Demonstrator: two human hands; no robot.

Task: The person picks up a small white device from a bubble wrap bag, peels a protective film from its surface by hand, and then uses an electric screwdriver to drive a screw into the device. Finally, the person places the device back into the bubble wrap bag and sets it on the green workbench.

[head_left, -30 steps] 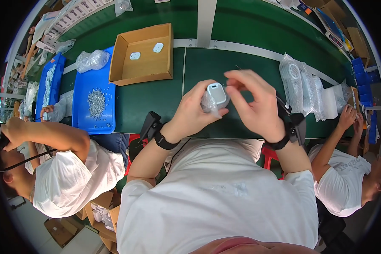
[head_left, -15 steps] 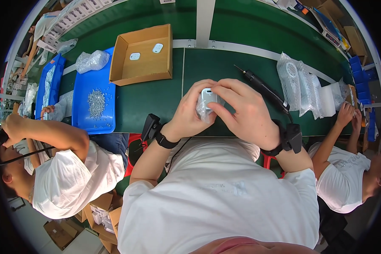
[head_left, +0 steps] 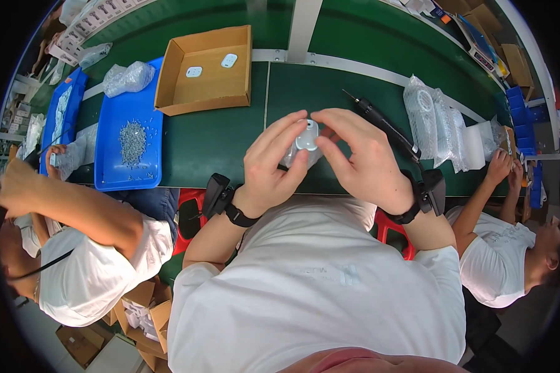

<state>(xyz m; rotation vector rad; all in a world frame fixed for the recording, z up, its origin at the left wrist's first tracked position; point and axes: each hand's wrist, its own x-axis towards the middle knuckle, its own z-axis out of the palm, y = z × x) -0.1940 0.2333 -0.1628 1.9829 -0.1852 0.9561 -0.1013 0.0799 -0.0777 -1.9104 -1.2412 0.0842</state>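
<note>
Between my two hands is a small white rounded device [head_left: 307,135] with a dark hole near its far end. Clear plastic wrap [head_left: 313,158] shows around its near side. My left hand [head_left: 272,163] grips the device from the left, fingertips and thumb on its edge. From the right, my right hand [head_left: 368,160] holds its other edge with bent fingers and thumb. The far side of the device is hidden. Past my right fingers a black electric screwdriver [head_left: 389,127] lies on the green table [head_left: 205,146].
A cardboard box [head_left: 204,102] with two white plates [head_left: 194,72] stands at the back left. Beside it, a blue tray [head_left: 109,149] holds small screws [head_left: 132,144] and bubble wrap [head_left: 129,79]. Bubble-wrapped items [head_left: 438,124] lie at right. Co-workers [head_left: 115,248] sit on both sides.
The device has turned and now shows its rounded, holed face instead of the slotted end. My left hand has shifted its fingers toward the edge; the view has tilted slightly.
</note>
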